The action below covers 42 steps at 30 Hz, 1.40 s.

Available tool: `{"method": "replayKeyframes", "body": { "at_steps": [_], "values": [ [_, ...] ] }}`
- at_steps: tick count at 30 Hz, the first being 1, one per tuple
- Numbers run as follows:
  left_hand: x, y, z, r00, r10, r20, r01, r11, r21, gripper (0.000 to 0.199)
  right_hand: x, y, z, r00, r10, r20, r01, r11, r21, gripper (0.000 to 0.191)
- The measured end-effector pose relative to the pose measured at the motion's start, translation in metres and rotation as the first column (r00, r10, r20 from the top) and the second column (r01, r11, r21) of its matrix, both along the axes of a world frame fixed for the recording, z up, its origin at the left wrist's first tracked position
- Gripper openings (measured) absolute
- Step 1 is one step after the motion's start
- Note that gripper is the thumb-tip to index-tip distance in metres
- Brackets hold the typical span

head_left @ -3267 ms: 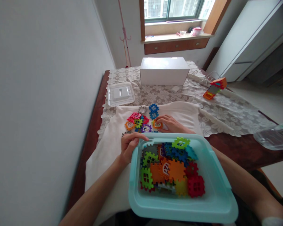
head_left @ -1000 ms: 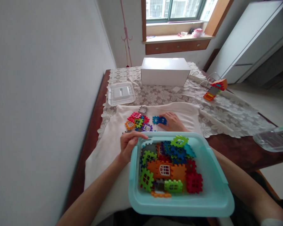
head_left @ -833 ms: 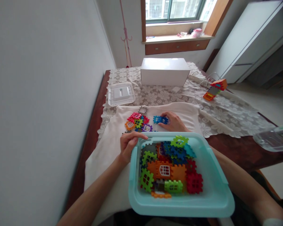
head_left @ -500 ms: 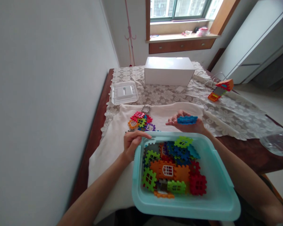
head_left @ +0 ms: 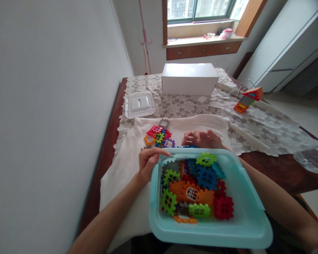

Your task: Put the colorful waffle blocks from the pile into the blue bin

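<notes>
My left hand is closed round the upper left corner of a light teal plastic bin, with the index finger lying along its rim. Inside the bin are interlocking building pieces: an orange one with a white window, a blue one, a red one and several lime green ones. Beyond the far rim, my right hand hovers over the white cloth, fingers loosely spread and holding nothing. Just below its fingers a sliver of a blue piece shows; the rim hides the rest.
A pile of colourful pieces lies on the white cloth left of my right hand. Farther back are a clear plastic lid, a white box and a small built model. A transparent container stands at the right edge.
My right hand has let go of the blue piece, which was in it before and now lies low behind the rim. The left hand keeps its hold on the bin.
</notes>
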<state>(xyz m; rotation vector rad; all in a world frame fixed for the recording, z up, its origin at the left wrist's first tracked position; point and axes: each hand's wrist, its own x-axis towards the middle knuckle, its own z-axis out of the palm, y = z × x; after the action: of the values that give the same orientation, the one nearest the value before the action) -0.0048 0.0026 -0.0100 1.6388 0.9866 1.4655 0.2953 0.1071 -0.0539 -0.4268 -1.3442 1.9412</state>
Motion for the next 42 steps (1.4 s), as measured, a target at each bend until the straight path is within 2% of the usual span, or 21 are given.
{"method": "replayKeyframes", "body": {
  "at_steps": [2,4,7,9,10,12,14,15,17,19,23,25,28,31,34,38,42],
  "values": [
    [0.000,0.000,0.000,1.000,0.001,0.003,-0.001,1.000,0.002,0.041,-0.004,0.001,-0.009,1.000,-0.029,-0.009,0.029,0.998,0.055,0.067],
    [0.001,0.000,0.001,1.000,-0.003,0.004,0.003,1.000,-0.002,0.041,-0.012,-0.001,-0.013,0.995,-0.066,0.071,0.057,0.990,0.127,0.065],
    [0.002,0.000,0.002,1.000,0.005,0.006,-0.005,1.000,-0.010,0.041,-0.017,-0.001,-0.009,0.970,-0.070,0.235,0.006,0.965,0.263,0.058],
    [0.002,0.000,0.002,1.000,0.015,0.011,-0.014,1.000,-0.017,0.041,-0.011,0.004,-0.004,0.945,-0.108,0.309,-0.020,0.924,0.382,0.053],
    [0.002,0.000,0.002,1.000,0.016,0.014,-0.016,1.000,-0.019,0.040,-0.006,0.007,-0.002,0.926,-0.143,0.348,-0.042,0.880,0.473,0.048],
    [0.002,0.001,0.002,1.000,0.006,0.021,-0.006,1.000,-0.012,0.040,0.005,0.014,0.000,0.864,-0.226,0.450,-0.144,0.745,0.651,0.037],
    [0.001,0.001,0.001,1.000,0.003,0.023,-0.002,1.000,-0.005,0.039,0.012,0.018,-0.001,0.781,-0.301,0.547,-0.286,0.607,0.742,0.041],
    [0.001,0.001,0.001,1.000,0.004,0.019,-0.004,1.000,-0.006,0.040,0.012,0.019,-0.004,0.744,-0.333,0.580,-0.339,0.560,0.756,0.046],
    [0.001,0.001,0.000,1.000,0.014,0.010,-0.014,1.000,-0.012,0.041,0.009,0.020,-0.009,0.700,-0.377,0.607,-0.392,0.508,0.767,0.047],
    [0.001,0.001,0.000,1.000,0.013,0.009,-0.013,1.000,-0.013,0.041,0.003,0.019,-0.016,0.694,-0.413,0.590,-0.388,0.475,0.790,0.044],
    [0.002,0.000,0.002,1.000,0.020,0.006,-0.020,1.000,-0.017,0.041,-0.005,0.019,-0.024,0.698,-0.484,0.527,-0.324,0.443,0.836,0.036],
    [0.002,-0.001,0.004,1.000,0.028,0.001,-0.028,0.999,-0.020,0.041,-0.004,0.020,-0.024,0.678,-0.505,0.534,-0.347,0.420,0.839,0.033],
    [0.003,-0.001,0.006,0.999,0.038,-0.001,-0.038,0.999,-0.024,0.040,0.000,0.020,-0.023,0.660,-0.501,0.560,-0.399,0.398,0.826,0.038],
    [0.003,-0.001,0.006,0.999,0.036,0.006,-0.036,0.999,-0.021,0.039,0.000,0.019,-0.023,0.691,-0.469,0.549,-0.377,0.414,0.828,0.043],
    [0.003,-0.001,0.006,0.999,0.038,0.018,-0.038,0.999,-0.021,0.039,-0.001,0.021,-0.025,0.720,-0.485,0.496,-0.285,0.446,0.849,0.039],
    [0.003,-0.001,0.005,1.000,0.019,0.019,-0.018,1.000,-0.018,0.039,0.002,0.025,-0.027,0.656,-0.619,0.432,-0.146,0.458,0.877,0.039],
    [0.002,0.000,0.002,0.999,0.011,0.038,-0.010,1.000,-0.010,0.038,0.008,0.027,-0.022,0.574,-0.696,0.432,-0.076,0.480,0.874,0.036]
  ]
}}
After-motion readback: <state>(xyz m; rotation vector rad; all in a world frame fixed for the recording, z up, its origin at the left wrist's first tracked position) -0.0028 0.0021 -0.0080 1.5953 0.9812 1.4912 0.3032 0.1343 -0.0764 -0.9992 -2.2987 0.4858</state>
